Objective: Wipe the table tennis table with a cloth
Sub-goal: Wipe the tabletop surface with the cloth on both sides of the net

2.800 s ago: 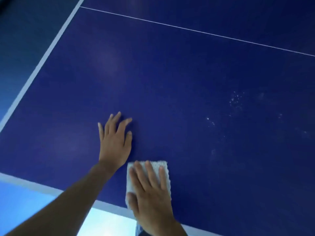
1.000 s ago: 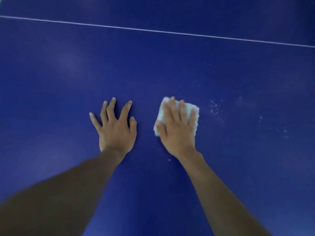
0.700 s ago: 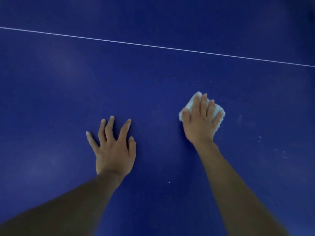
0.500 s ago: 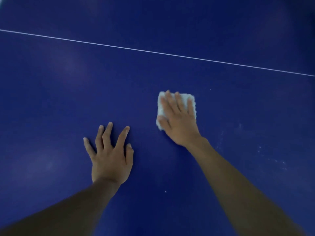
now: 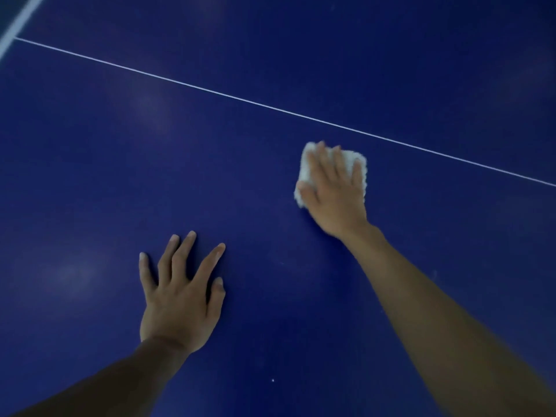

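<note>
The dark blue table tennis table [image 5: 150, 164] fills the whole view. A small folded white cloth [image 5: 356, 162] lies on it right of centre. My right hand [image 5: 332, 194] lies flat on the cloth with straight fingers and presses it to the surface; most of the cloth is hidden under the hand. My left hand [image 5: 180, 296] rests flat on the bare table lower left, fingers spread, about a hand's length from the cloth.
A thin white centre line [image 5: 270, 106] runs across the table from upper left to right, just beyond the cloth. The white edge band [image 5: 18, 22] of the table shows at the top left corner. A few tiny white specks [image 5: 273, 380] lie near the bottom.
My right hand has slid the cloth forward from the near edge, out to the right over the white specks and back left. My left hand has stayed flat on the table.
</note>
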